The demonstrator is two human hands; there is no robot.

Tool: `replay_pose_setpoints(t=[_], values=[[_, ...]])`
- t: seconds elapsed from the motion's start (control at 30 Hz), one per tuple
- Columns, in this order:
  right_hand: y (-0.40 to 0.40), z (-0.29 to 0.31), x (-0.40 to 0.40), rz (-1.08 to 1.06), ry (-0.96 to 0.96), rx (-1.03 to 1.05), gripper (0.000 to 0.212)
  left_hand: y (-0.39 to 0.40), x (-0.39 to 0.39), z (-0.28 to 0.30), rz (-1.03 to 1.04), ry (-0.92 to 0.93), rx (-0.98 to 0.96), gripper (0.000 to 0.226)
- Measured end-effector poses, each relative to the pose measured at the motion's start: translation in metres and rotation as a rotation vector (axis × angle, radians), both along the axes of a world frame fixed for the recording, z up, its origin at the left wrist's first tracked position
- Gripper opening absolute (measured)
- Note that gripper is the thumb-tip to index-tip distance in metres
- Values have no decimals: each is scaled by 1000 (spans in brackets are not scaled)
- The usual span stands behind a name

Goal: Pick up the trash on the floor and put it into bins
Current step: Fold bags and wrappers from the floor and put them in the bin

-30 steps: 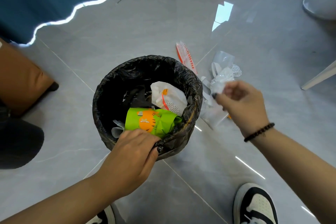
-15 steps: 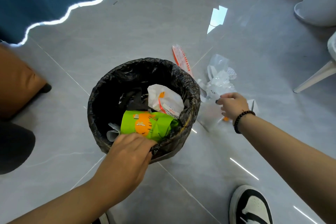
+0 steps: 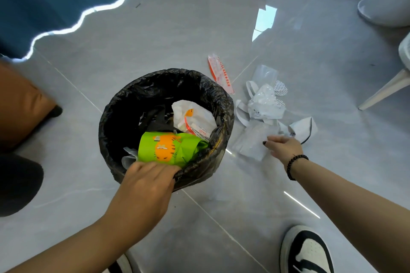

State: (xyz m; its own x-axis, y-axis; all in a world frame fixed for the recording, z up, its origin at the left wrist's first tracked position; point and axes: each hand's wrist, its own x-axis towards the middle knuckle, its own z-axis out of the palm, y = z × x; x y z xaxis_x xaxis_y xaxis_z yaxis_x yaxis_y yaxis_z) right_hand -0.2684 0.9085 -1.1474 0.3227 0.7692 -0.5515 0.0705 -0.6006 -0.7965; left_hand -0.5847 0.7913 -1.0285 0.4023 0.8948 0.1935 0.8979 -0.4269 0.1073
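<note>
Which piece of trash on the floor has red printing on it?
The long narrow wrapper lying just beyond the bin, apart from the pile. The other floor pieces, in the pile near the right hand, are clear or white.

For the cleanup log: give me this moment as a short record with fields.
bin: round bin with black liner, standing on grey tile floor
inside bin: green and orange wrapper; white plastic bag
left hand: left hand grips the bin's near rim
right hand: right hand reaches down onto the clear plastic trash pile, fingers touching it; grip not clear
still on floor: red and white sachet, beside the bin
</note>
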Motion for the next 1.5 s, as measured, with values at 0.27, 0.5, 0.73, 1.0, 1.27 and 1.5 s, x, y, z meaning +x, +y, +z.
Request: replay_pose_setpoints(t=[0.27, 0.5, 0.73, 1.0, 1.27, 1.5], values=[[-46, 57, -18, 190, -2, 171, 23, 15, -5, 9, 175, 33, -24, 26], [-50, 130, -46, 675, 109, 317, 35, 16, -19, 22, 397, 70, -174, 19], [-49, 166, -72, 984, 161, 338, 23, -2, -3, 64, 225, -400, -158, 49], [-63, 165, -78, 921, 270, 363, 15, -10, 15, 64, 226, -926, -620, 13], [-65, 155, -65, 734, 408, 327, 21, -8, 16, 68, 453, -1269, -829, 20], [-69, 149, -65, 712, 601, 263, 37, -9, 15, 67, 491, -1384, -902, 13]])
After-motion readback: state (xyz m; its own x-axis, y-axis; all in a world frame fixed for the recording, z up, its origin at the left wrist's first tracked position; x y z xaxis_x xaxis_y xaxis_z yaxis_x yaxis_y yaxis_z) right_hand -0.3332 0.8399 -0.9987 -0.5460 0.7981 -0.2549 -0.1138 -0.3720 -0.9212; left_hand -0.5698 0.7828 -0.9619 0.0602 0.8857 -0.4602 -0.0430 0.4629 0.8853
